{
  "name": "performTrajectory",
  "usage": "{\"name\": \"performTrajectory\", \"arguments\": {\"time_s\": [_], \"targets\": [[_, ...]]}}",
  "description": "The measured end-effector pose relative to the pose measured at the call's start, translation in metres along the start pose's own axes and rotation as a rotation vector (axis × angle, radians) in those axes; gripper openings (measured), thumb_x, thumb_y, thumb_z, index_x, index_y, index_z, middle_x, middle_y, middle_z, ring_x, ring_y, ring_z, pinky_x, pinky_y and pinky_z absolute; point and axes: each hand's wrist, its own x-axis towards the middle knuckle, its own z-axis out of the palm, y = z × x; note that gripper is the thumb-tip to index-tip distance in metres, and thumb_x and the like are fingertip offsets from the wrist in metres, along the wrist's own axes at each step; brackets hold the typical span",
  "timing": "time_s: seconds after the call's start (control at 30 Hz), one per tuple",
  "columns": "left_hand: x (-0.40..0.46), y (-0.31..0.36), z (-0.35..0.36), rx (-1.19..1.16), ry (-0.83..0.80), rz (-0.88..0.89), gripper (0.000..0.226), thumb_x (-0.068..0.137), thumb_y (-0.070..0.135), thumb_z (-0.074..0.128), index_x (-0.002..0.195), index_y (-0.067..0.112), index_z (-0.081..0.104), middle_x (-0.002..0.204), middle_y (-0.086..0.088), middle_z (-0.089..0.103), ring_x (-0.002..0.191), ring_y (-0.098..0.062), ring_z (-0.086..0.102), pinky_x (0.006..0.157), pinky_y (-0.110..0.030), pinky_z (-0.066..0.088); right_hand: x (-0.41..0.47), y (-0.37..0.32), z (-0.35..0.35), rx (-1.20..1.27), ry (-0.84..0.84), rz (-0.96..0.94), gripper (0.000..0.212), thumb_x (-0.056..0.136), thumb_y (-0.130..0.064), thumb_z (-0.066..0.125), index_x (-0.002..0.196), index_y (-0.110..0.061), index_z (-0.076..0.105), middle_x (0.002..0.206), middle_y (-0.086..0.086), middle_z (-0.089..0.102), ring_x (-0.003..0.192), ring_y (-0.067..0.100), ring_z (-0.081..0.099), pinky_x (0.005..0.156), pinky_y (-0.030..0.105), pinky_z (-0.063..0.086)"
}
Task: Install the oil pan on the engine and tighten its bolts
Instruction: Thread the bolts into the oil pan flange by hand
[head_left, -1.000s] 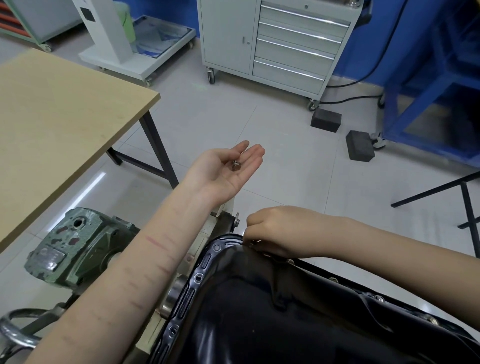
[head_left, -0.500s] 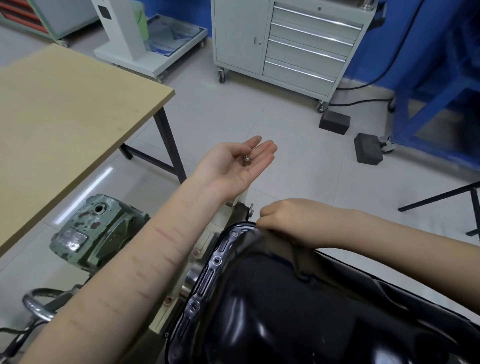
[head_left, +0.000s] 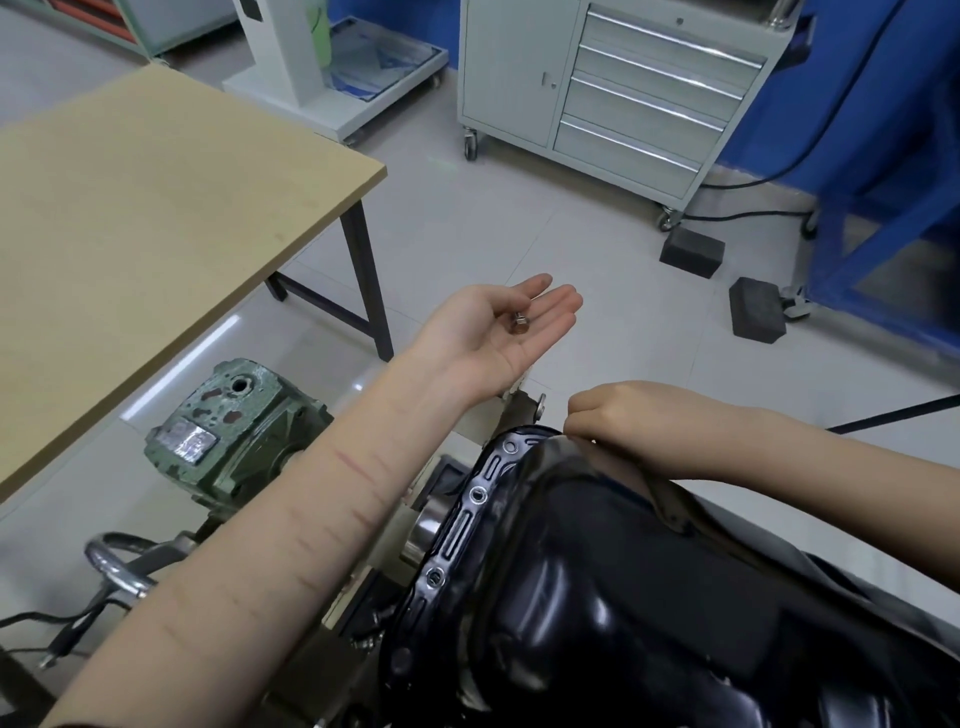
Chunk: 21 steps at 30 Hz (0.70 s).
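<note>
meanwhile right hand (head_left: 618, 413) at oil pan (head_left: 597, 597) rim, left hand (head_left: 493, 332) flat

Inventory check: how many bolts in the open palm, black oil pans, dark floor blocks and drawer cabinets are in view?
Bolt on left hand: 1
Oil pan: 1
Floor blocks: 2
Drawer cabinet: 1
Total: 5

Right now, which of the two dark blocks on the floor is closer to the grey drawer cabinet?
The upper block, lying just below the drawer cabinet near its wheel. The other block sits lower and further right, beside the blue frame.
</note>
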Motion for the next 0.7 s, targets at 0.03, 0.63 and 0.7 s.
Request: {"name": "performTrajectory", "arguments": {"time_s": [0.03,0.63,0.7], "targets": [[0.0,0.0,-0.001,-0.007,-0.002,-0.002,0.026,0.09,-0.008,0.03,0.088,-0.002,0.055,0.107,-0.017,0.059,0.115,-0.029,0.054,0.073,-0.031,0.051,0.0,0.0,0.001,-0.029,0.0,0.003,0.021,0.09,-0.005,0.038,0.106,-0.01,0.051,0.107,0.006,0.05,0.097,0.023,0.05,0.066,0.021,0.026],[0.003,-0.003,-0.003,-0.029,-0.009,-0.015,0.026,0.09,-0.008,0.03,0.087,-0.003,0.056,0.104,-0.017,0.059,0.113,-0.029,0.055,0.072,-0.032,0.052,-0.005,0.003,0.012,-0.191,-0.019,-0.006,0.029,0.094,-0.009,0.033,0.121,-0.016,0.041,0.106,0.002,0.045,0.1,0.018,0.044,0.066,0.026,0.028],[0.003,-0.003,-0.003,-0.026,-0.01,-0.016,0.026,0.091,-0.008,0.03,0.088,-0.003,0.055,0.105,-0.017,0.059,0.113,-0.029,0.055,0.073,-0.031,0.052,-0.004,0.004,0.014,-0.211,-0.032,-0.01,0.035,0.093,-0.009,0.034,0.127,-0.018,0.036,0.103,0.002,0.044,0.097,0.019,0.043,0.065,0.027,0.029]]}}
